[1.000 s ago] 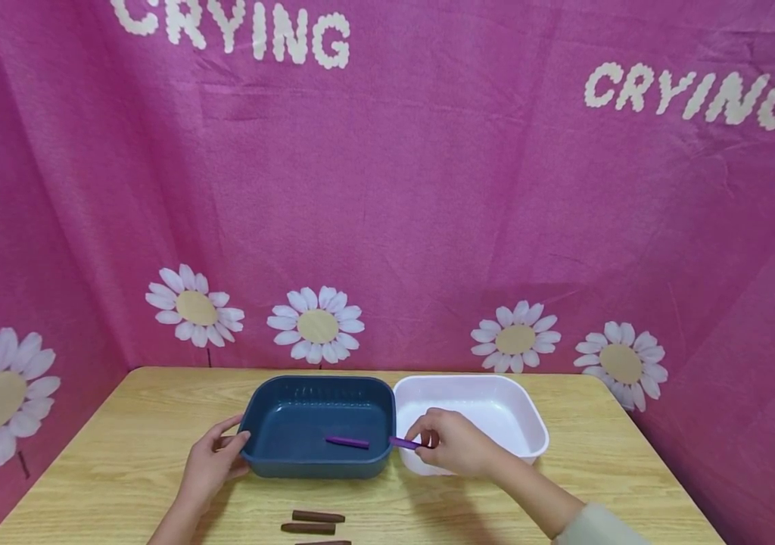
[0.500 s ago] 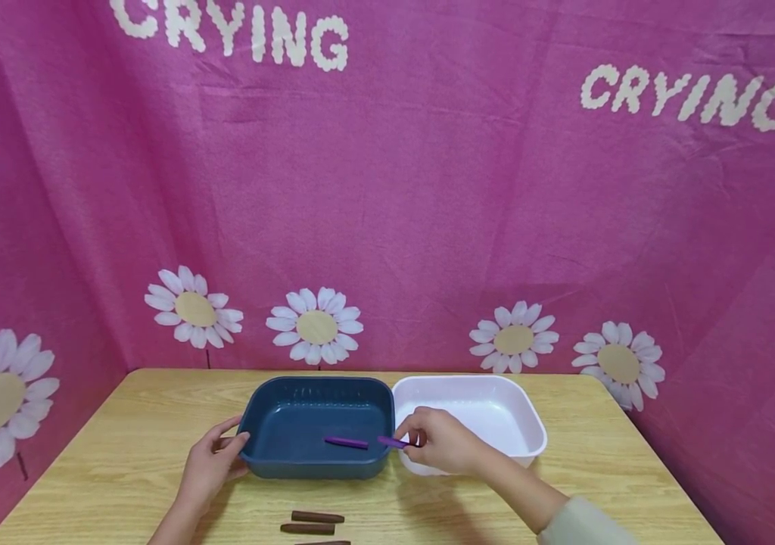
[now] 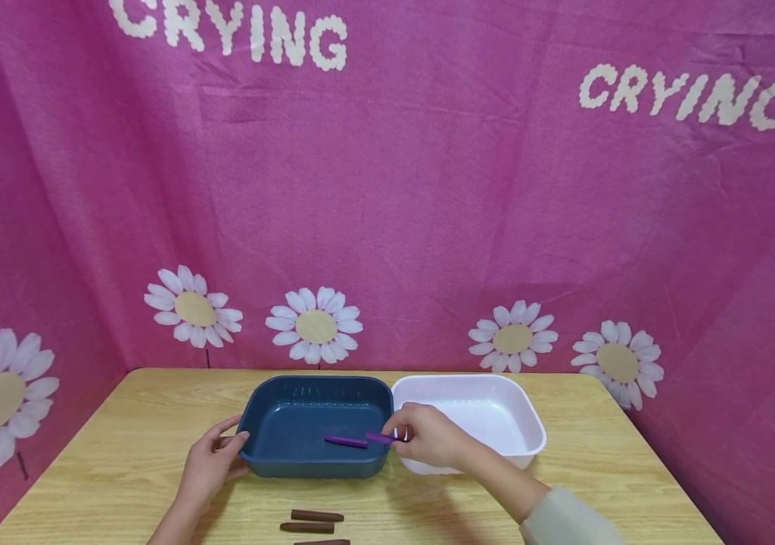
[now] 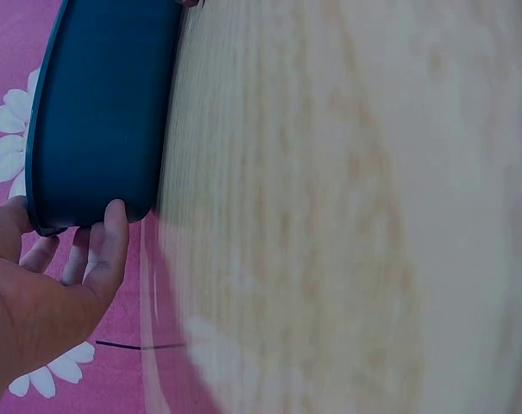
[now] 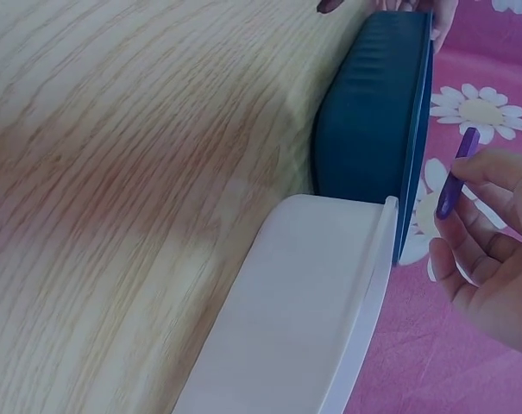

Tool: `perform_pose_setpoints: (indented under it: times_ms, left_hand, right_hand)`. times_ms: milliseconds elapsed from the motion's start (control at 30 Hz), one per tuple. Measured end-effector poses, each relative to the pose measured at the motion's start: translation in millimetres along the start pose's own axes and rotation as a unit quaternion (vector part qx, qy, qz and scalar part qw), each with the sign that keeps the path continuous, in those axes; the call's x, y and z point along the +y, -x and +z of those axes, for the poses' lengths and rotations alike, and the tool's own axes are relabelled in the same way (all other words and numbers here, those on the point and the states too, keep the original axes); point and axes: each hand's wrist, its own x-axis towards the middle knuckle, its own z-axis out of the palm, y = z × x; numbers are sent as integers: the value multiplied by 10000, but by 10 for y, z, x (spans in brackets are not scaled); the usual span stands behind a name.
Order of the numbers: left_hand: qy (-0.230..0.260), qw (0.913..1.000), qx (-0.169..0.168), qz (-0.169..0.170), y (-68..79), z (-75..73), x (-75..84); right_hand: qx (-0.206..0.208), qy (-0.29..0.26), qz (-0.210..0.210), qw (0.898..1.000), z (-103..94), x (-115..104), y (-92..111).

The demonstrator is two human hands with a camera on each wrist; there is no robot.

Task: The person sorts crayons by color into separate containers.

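Observation:
My left hand [image 3: 206,462] holds the left end of a dark blue plastic basin [image 3: 312,469], thumb at the rim and fingers against the outer wall. In the basin lies a purple crayon [image 3: 347,442]. My right hand [image 3: 434,437] pinches a second purple crayon [image 5: 457,175] between thumb and fingers. In the head view that hand is over the side where the two basins meet, and its crayon points left over the dark blue one. The right wrist view shows this crayon above the rims.
A white basin [image 3: 496,420] stands right beside the dark blue one. Several brown crayons [image 3: 307,527] lie on the wooden table [image 3: 122,469] near its front edge, one cut off by the frame. A pink curtain [image 3: 387,189] with daisies hangs behind.
My right hand has moved left with its purple crayon, from over the white basin to the dark blue basin's right side. My left hand stays at the basin's left end.

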Motion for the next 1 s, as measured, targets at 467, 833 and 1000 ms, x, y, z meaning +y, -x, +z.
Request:
perform_pose_setpoints:
  times_ms: [467, 833, 1000]
  left_hand:
    - [48, 10000, -31, 13, -2, -5, -8]
    - [83, 9999, -23, -73, 1, -5, -8]
    - [99, 9999, -2, -73, 12, -6, -5]
  right_hand:
    - [-242, -1, 327, 9992, 126, -59, -197]
    - [-257, 302, 235, 9989, 297, -105, -378]
    - [-207, 373, 179, 9989, 364, -103, -432]
